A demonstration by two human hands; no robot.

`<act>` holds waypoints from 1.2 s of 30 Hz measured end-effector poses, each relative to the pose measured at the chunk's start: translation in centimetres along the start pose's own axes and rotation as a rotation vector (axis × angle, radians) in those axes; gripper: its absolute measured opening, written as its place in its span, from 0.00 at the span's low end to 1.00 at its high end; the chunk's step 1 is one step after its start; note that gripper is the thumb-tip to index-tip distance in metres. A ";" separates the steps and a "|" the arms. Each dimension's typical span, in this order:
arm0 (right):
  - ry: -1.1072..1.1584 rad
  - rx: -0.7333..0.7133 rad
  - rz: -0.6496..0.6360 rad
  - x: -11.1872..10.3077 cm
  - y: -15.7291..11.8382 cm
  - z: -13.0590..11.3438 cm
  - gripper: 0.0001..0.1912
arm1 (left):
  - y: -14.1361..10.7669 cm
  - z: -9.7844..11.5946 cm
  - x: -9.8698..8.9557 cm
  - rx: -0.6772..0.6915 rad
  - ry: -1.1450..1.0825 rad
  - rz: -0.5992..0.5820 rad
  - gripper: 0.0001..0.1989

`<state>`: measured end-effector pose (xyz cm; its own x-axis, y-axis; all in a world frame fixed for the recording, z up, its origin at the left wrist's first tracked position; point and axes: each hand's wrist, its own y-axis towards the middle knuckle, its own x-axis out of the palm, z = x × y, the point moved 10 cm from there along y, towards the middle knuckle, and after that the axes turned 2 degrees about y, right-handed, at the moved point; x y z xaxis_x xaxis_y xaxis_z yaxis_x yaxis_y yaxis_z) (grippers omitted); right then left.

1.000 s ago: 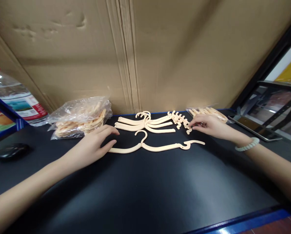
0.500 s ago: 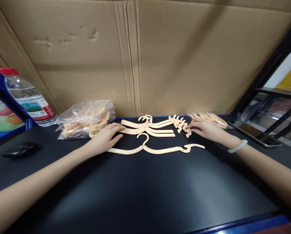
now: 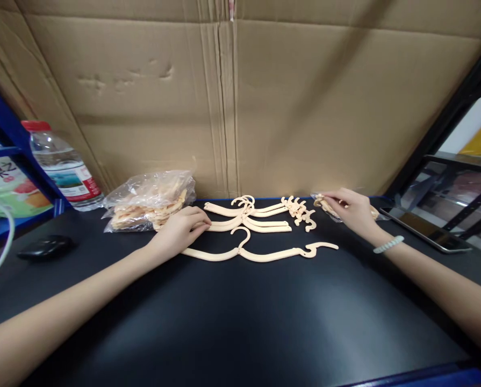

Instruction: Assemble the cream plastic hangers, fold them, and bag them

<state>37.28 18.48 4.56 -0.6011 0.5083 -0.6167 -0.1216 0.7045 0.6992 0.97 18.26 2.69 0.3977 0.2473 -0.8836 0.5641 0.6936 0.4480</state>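
Observation:
Several cream plastic hanger parts [image 3: 270, 227] lie stacked at the back middle of the black table. Nearer me is one unfolded hanger [image 3: 268, 256] with its hook up and a wavy piece [image 3: 315, 248] at its right end. My left hand [image 3: 184, 231] is closed at the left end of the stack, its fingertips pressed together on a hanger arm. A cluster of small hook pieces [image 3: 299, 209] lies right of the stack. My right hand [image 3: 350, 208] is over the small right plastic bag [image 3: 329, 210], its fingers pinched on something I cannot make out.
A large clear bag of cream parts [image 3: 145, 201] sits at the back left beside a water bottle [image 3: 69, 172]. A black mouse [image 3: 44, 248] lies far left, a tablet-like device [image 3: 425, 231] far right. Cardboard [image 3: 304, 97] stands behind the table [image 3: 240, 322].
My right hand has moved right, from the cluster of hook pieces to the small bag. My left hand's fingers have drawn closer together. The whole view has shifted slightly.

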 end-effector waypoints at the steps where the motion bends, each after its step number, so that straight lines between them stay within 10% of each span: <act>1: 0.042 0.080 0.085 -0.9 0.0 0.5 0.14 | 0.0 0.1 0.1 0.006 0.004 -0.003 0.14; 7: 0.498 0.474 0.289 -1.6 -1.1 2.2 0.14 | 0.0 0.9 0.5 0.010 0.013 -0.049 0.13; 13: 0.633 0.496 0.299 -1.3 -2.0 0.2 0.14 | 0.1 0.9 -0.6 -0.079 0.004 -0.022 0.08; 23: 1.000 0.672 0.063 3.4 -3.9 -2.0 0.15 | -2.1 2.0 -2.1 -0.229 -0.400 0.202 0.07; 36: 1.069 0.665 -0.181 5.4 -4.5 -5.6 0.17 | -3.2 3.8 -1.8 -0.179 -0.247 0.170 0.09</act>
<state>30.17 15.24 0.11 -0.9900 -0.0537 0.1302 -0.0368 0.9909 0.1293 1.23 13.03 3.39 0.6504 0.2133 -0.7290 0.3475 0.7698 0.5353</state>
